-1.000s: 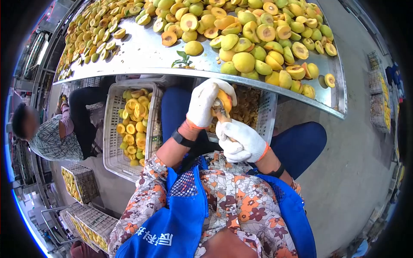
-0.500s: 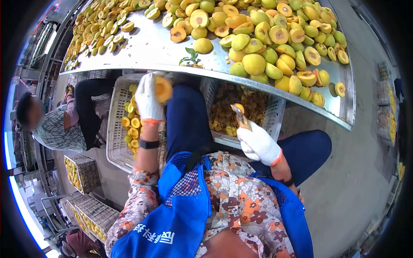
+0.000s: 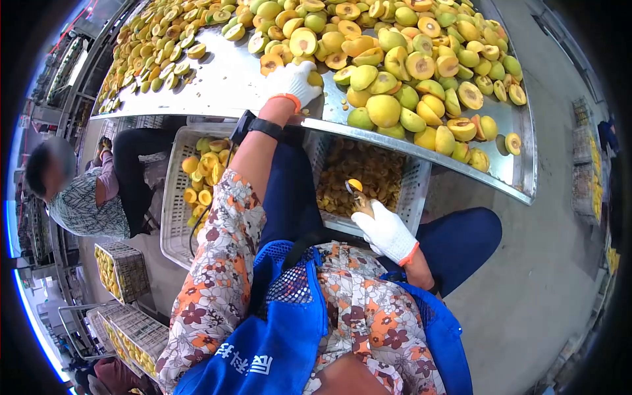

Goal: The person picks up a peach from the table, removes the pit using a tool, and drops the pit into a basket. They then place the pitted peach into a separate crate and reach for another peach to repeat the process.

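My left hand point(image 3: 289, 84), in a white glove with an orange cuff, reaches onto the metal table. Its fingers curl over a yellow peach point(image 3: 315, 79), mostly covered by the glove. My right hand point(image 3: 387, 232), also gloved, is closed around the wooden handle of a pitting spoon point(image 3: 359, 195). A bit of orange-yellow flesh shows at the spoon's metal tip. Below that tip is a crate of brown pits and scraps point(image 3: 359, 172). To the left of my knee, a white crate point(image 3: 172, 220) holds hollowed peach halves point(image 3: 205, 172).
Halved peaches point(image 3: 421, 66) are heaped along the metal table point(image 3: 224, 79), whose raised front edge point(image 3: 421, 155) crosses above my knees. A co-worker point(image 3: 92, 191) sits at the left. More fruit crates point(image 3: 122, 270) stand on the floor both sides.
My left hand has moved from above the crate of halves up to the table, and the peach half it held is gone from it. My right hand has shifted slightly down and left.
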`<act>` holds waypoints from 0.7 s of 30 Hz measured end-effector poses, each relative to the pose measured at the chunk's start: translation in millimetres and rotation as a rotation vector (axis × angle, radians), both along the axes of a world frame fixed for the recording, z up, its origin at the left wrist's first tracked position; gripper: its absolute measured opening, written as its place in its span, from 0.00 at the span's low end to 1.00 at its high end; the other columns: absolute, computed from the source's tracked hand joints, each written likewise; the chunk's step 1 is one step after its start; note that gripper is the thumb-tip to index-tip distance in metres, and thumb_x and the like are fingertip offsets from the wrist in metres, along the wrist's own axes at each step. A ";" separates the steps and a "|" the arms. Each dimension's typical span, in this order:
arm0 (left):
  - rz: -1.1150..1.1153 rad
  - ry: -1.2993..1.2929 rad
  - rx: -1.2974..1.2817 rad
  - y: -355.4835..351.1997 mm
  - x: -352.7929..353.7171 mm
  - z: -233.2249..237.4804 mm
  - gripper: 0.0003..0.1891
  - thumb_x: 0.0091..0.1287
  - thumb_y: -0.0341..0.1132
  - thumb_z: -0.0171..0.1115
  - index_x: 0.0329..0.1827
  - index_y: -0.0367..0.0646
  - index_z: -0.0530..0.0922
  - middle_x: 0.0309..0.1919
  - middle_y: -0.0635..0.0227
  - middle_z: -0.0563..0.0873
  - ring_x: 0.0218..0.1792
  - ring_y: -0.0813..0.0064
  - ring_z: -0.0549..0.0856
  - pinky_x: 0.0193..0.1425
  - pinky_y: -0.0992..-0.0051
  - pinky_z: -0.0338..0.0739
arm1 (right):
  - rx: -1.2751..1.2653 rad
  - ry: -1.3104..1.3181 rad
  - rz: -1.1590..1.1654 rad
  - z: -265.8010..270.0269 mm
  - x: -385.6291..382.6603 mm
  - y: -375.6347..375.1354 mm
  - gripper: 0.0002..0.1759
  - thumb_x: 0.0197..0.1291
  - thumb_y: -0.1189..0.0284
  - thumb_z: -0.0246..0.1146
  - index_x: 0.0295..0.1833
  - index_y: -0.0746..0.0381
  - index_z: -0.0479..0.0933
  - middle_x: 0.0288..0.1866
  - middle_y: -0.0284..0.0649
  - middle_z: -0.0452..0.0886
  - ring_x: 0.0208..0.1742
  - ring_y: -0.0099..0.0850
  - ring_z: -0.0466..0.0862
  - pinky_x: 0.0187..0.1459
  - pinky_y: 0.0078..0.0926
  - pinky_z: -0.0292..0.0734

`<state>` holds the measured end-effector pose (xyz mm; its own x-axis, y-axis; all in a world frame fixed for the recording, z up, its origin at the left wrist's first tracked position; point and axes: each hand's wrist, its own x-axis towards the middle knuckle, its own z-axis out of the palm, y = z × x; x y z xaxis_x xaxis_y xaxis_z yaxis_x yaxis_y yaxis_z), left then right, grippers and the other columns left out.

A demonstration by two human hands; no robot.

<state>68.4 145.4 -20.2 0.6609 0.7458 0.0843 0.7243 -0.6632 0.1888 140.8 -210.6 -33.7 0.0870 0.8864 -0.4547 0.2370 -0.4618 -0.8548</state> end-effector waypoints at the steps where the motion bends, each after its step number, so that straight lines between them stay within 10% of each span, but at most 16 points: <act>1: -0.001 0.035 -0.075 0.9 1.4 9.6 0.31 0.65 0.54 0.66 0.70 0.54 0.76 0.61 0.52 0.82 0.61 0.53 0.81 0.62 0.57 0.80 | 0.041 -0.033 -0.055 -4.9 -0.4 -2.4 0.14 0.69 0.67 0.65 0.54 0.63 0.78 0.34 0.53 0.78 0.28 0.48 0.83 0.29 0.43 0.78; 4: -0.034 -0.743 -0.524 -29.9 -17.9 7.4 0.29 0.66 0.50 0.66 0.68 0.51 0.78 0.50 0.61 0.88 0.50 0.67 0.87 0.57 0.65 0.82 | 0.115 -0.004 -0.207 0.1 4.0 2.8 0.19 0.72 0.62 0.65 0.53 0.67 0.76 0.30 0.54 0.79 0.27 0.50 0.83 0.29 0.43 0.77; 9: -0.239 -1.311 -1.548 -127.1 -55.5 34.9 0.36 0.69 0.39 0.59 0.79 0.34 0.63 0.66 0.56 0.79 0.59 0.67 0.83 0.55 0.70 0.83 | 0.477 -0.215 -0.188 32.1 -2.7 21.3 0.24 0.71 0.57 0.65 0.56 0.67 0.73 0.40 0.64 0.84 0.46 0.63 0.85 0.40 0.50 0.79; 12: -0.148 -1.341 -1.704 -165.4 -59.3 42.4 0.35 0.67 0.37 0.58 0.78 0.33 0.65 0.67 0.56 0.79 0.65 0.65 0.81 0.69 0.69 0.76 | 0.292 -0.167 -0.317 42.3 -13.9 34.0 0.22 0.70 0.61 0.66 0.59 0.67 0.74 0.32 0.52 0.84 0.32 0.43 0.87 0.35 0.38 0.79; 16: -0.101 -1.344 -1.629 -184.0 -57.6 39.5 0.34 0.65 0.36 0.57 0.76 0.34 0.67 0.69 0.55 0.76 0.70 0.63 0.77 0.76 0.64 0.71 | 0.262 -0.137 -0.396 40.8 -20.3 31.7 0.23 0.70 0.61 0.66 0.59 0.68 0.74 0.32 0.53 0.84 0.32 0.42 0.88 0.36 0.38 0.79; 21: -0.144 -1.295 -1.554 -192.7 -55.3 41.1 0.35 0.64 0.39 0.58 0.76 0.36 0.67 0.69 0.55 0.76 0.71 0.63 0.76 0.76 0.64 0.70 | 0.362 -0.177 -0.398 45.2 -21.2 25.2 0.25 0.71 0.61 0.65 0.59 0.71 0.70 0.39 0.67 0.83 0.44 0.65 0.85 0.40 0.53 0.80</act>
<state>13.1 -47.3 21.0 0.7994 0.5967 -0.0701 -0.3104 0.5101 0.8022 119.6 -185.4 11.5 0.4938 0.8663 -0.0758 0.2583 -0.2293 -0.9385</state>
